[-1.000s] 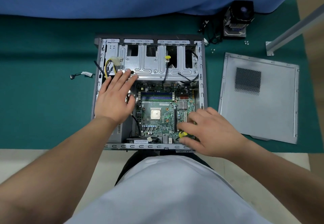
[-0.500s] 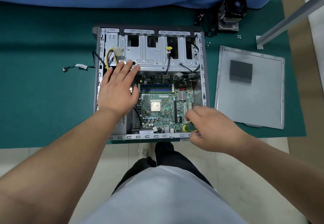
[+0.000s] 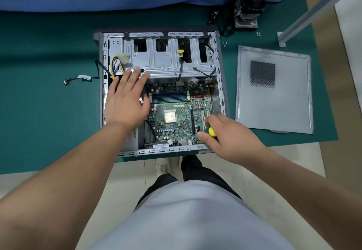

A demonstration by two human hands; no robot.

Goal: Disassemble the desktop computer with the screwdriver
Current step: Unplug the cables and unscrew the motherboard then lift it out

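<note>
Motherboard screws remain: grey steel side panel (image 3: 274,91) lies off, green circuit board (image 3: 176,116) sits in the open grey computer case (image 3: 222,93).
Right hand (image 3: 229,138) clamps the yellow-and-green screwdriver (image 3: 210,132); left hand (image 3: 125,100), fingers spread, braces the case.

— What sort of place is shown?
— A repair workshop is suggested; a table (image 3: 39,112) is covered by a green mat; an opened computer case (image 3: 223,97) and its removed side panel (image 3: 274,102) are laid out.

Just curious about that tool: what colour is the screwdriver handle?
Dark green with a yellow end cap, held in the right hand; screwdriver handle shows in the head view.
</note>
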